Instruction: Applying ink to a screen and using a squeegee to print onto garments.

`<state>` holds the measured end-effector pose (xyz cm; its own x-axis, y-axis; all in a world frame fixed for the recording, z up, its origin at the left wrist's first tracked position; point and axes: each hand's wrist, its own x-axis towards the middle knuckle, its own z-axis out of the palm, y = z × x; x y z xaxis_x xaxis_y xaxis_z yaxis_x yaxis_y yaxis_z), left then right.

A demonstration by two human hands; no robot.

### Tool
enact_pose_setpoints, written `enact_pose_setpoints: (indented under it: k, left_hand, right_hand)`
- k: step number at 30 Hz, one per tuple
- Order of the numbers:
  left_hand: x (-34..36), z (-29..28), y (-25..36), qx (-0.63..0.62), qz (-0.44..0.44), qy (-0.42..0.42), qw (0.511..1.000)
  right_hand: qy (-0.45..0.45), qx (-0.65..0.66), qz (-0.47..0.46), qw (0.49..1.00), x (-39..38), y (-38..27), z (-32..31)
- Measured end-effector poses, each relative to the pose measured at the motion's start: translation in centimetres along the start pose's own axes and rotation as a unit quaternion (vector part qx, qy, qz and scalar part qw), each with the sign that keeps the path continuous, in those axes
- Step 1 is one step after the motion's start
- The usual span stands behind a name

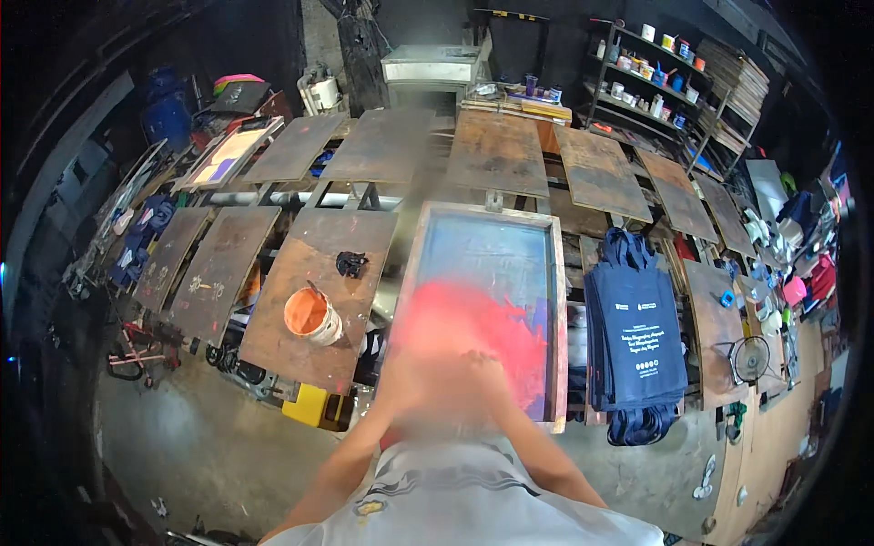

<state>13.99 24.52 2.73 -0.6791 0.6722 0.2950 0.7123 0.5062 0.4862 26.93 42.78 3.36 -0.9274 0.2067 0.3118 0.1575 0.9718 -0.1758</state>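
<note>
A wooden-framed printing screen (557, 273) lies on the bench in front of me, its mesh bluish at the far end. Red-pink ink (510, 332) is smeared over the nearer half. Both my arms reach over the near end of this screen. My left hand (407, 387) and my right hand (480, 375) are close together there, low over the mesh. A hazy blur covers them, so neither their fingers nor anything in them can be made out. Left of the screen, a white bucket with orange ink (314, 317) stands on a brown board, a handle sticking out.
A crumpled black thing (350, 264) lies behind the bucket. Stacked navy tote bags (635, 332) lie right of the screen. Two rows of flat boards (496, 150) line the bench. A yellow box (309, 407) sits below its left front. Shelves with paint pots (651, 77) stand behind.
</note>
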Motion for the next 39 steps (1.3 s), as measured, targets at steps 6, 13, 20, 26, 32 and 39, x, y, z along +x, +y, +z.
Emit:
enact_pose_setpoints:
  k: [6,13,20,26,32,39]
  left_hand:
    - [-5.7,-1.9,2.1,0.03,-0.041,-0.064,0.997]
    - [0.8,0.5,-1.9,0.084,-0.005,-0.136,0.987]
    - [8.1,2.3,-1.9,0.084,0.02,-0.022,0.996]
    - [0.4,-0.4,1.2,0.027,-0.023,-0.048,0.998]
    - [-5.9,-1.2,0.0,0.05,-0.087,-0.125,0.987]
    - [4.0,-0.6,-3.2,0.071,-0.009,-0.225,0.972]
  right_hand:
    - [-0.098,0.073,0.043,0.992,-4.5,-2.8,-5.3]
    - [-0.257,0.032,0.016,0.966,3.7,1.5,-3.6]
    - [-0.174,0.0,0.108,0.979,7.3,3.7,0.3]
    - [-0.118,0.033,0.064,0.99,0.3,0.4,-2.0]
    - [-0.148,0.102,0.06,0.982,-2.6,-3.5,-4.8]
    - [-0.255,0.066,0.063,0.963,5.4,1.1,-3.5]
